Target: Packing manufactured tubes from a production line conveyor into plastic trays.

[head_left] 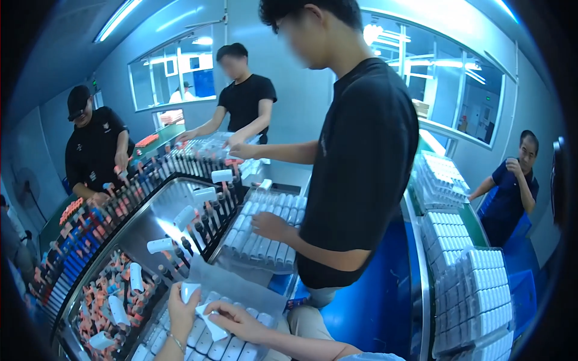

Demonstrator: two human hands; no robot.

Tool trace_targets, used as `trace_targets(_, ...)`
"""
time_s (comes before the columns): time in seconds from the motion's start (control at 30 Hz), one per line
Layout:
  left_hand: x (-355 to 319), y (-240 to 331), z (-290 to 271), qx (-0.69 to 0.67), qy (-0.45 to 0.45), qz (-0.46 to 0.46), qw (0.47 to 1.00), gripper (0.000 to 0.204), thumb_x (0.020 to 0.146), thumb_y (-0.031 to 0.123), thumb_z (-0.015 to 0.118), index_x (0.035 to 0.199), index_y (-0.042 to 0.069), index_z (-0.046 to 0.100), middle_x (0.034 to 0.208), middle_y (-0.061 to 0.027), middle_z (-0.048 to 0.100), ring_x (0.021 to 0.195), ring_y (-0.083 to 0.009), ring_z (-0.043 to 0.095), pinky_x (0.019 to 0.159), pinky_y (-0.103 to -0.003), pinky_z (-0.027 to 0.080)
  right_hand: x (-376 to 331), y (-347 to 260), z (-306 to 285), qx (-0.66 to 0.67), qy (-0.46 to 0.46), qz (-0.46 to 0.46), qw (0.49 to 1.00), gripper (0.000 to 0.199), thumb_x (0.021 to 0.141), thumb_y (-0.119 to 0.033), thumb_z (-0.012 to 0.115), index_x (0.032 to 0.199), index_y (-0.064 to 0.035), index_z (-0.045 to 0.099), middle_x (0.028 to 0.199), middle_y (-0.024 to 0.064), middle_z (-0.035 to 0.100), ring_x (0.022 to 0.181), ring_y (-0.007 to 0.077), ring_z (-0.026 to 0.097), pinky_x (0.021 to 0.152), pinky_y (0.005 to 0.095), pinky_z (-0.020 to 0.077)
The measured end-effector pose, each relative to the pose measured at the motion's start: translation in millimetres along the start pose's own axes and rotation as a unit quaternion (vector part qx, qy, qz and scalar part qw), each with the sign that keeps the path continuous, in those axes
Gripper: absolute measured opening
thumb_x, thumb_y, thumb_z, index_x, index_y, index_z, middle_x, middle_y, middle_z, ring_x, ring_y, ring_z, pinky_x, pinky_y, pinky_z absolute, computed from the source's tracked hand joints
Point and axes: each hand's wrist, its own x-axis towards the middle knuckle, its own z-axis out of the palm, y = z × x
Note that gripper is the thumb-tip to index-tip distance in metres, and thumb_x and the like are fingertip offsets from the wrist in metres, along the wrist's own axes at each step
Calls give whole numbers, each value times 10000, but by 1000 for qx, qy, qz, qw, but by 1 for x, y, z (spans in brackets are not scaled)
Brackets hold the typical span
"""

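My left hand [182,316] is closed around a white plastic shell [190,293], whose upper end stands out above the fingers. Beside it, my right hand [241,323] pinches a thin white piece [213,325] that looks like a folded wipe. Both hands are above a tray of white casings [232,349], laid in rows with small dark marks. A translucent sheet [241,286] lies over the tray's far side. To the left, a metal bin [78,301] holds many small orange and grey parts, with several white shells [118,310] above them.
A curved conveyor of upright spindles [114,210] runs along the left and far side. A co-worker [367,156] stands close at right, one hand over another casing tray [259,240]. Stacked trays [472,295] stand at far right. Other people work beyond the conveyor.
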Motion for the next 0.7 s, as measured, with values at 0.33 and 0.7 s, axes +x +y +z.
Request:
trace_targets(0.33, 1, -5, 2, 43, 8, -4, 999, 341, 783, 202, 712, 1017, 11, 555, 879, -82, 637, 787, -131, 601, 693, -278, 480, -5, -10, -8, 38, 1, 69, 997, 333, 892, -72, 372, 1190, -80, 521, 958, 11, 516, 840, 82, 509, 730, 214, 422)
trace_targets(0.7, -4, 12, 2, 117, 16, 7, 993, 352, 768, 236, 721, 986, 12, 560, 848, -87, 639, 729, -131, 606, 654, -275, 479, -9, -8, -2, 2, -27, -1, 1000, 499, 825, 54, 563, 1278, -79, 404, 998, 38, 509, 857, 99, 530, 751, 250, 473)
